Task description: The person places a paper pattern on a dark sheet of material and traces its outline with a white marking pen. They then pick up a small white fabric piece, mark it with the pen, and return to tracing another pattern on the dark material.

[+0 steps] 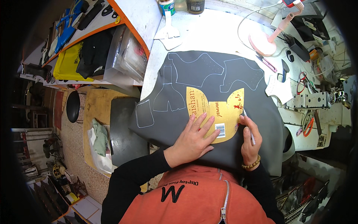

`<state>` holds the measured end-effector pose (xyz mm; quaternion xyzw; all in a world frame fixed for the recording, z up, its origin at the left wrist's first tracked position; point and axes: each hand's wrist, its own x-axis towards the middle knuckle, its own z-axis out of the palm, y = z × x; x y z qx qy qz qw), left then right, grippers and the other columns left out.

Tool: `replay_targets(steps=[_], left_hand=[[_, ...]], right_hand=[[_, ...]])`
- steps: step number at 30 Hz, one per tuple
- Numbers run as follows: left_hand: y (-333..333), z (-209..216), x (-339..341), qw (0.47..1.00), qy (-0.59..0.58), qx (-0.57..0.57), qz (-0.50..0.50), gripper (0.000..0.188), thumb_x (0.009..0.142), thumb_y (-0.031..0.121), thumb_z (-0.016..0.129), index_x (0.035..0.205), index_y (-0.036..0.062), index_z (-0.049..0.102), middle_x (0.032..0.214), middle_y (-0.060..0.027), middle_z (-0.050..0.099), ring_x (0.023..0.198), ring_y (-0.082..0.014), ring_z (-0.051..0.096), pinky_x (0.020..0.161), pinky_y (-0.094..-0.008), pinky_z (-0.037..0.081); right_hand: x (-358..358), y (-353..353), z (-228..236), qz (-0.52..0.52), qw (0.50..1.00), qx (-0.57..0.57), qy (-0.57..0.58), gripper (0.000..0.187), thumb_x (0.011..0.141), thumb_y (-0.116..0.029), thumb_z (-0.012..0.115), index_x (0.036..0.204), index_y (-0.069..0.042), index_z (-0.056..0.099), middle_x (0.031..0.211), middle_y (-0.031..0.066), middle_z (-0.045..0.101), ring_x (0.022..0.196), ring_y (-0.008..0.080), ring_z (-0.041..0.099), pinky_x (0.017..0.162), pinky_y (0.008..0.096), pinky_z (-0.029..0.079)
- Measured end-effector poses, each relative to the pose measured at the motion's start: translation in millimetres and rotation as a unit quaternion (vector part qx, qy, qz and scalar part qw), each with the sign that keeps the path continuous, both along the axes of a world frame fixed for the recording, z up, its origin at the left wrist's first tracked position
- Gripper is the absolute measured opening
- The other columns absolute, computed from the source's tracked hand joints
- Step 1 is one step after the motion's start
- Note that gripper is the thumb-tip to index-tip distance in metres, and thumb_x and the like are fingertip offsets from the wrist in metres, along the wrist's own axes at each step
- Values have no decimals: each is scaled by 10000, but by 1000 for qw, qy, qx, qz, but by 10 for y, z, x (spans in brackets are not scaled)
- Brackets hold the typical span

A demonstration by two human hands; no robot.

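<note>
A yellow cardboard pattern piece (214, 108) with a curved lower edge and a notched top lies on a dark grey sheet of leather-like material (203, 80). Flat on its lower left part rests my left hand (194, 136), fingers spread, holding nothing. My right hand (250, 140) grips a slim silvery-white marking pen (253, 138), its tip at the pattern's right edge. Several pale shapes are outlined on the sheet above and left of the pattern, among them a small rounded rectangle (145, 114).
White paper patterns (168, 33) lie at the table's back left, another (279, 89) at the right. A pink lamp stand (263, 44), a pink-handled cutter (267, 63), scissors (301, 83) and a sewing machine (320, 100) are at the right. An orange-edged shelf (130, 26) stands left.
</note>
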<state>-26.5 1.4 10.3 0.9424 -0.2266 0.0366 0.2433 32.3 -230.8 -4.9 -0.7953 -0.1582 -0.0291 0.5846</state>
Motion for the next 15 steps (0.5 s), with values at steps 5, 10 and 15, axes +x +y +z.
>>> replay_targets(steps=[5, 10, 15], left_hand=[[-94, 66, 19, 999, 18, 25, 16, 595, 782, 286, 798, 1314, 106, 602, 1440, -251, 455, 1367, -465, 406, 1099, -590, 374], [-261, 106, 58, 999, 27, 26, 37, 573, 784, 246, 796, 1298, 82, 603, 1398, -304, 451, 1346, -486, 411, 1117, -540, 367], [-306, 129, 59, 998, 34, 23, 36, 594, 767, 214, 811, 1308, 91, 600, 1409, -313, 425, 1346, -494, 401, 1098, -546, 377]], right_hand=[[-1, 25, -15, -3, 999, 39, 6, 284, 995, 4, 512, 1255, 54, 615, 1209, 167, 679, 1106, 261, 659, 976, 355, 501], [-3, 31, -12, -14, 1000, -9, -26, 259, 954, 27, 562, 1197, 44, 649, 1172, 183, 687, 1073, 303, 667, 941, 363, 518], [4, 25, 17, -11, 998, -38, -46, 252, 938, 7, 608, 1185, 23, 657, 1155, 163, 698, 1066, 330, 665, 918, 384, 522]])
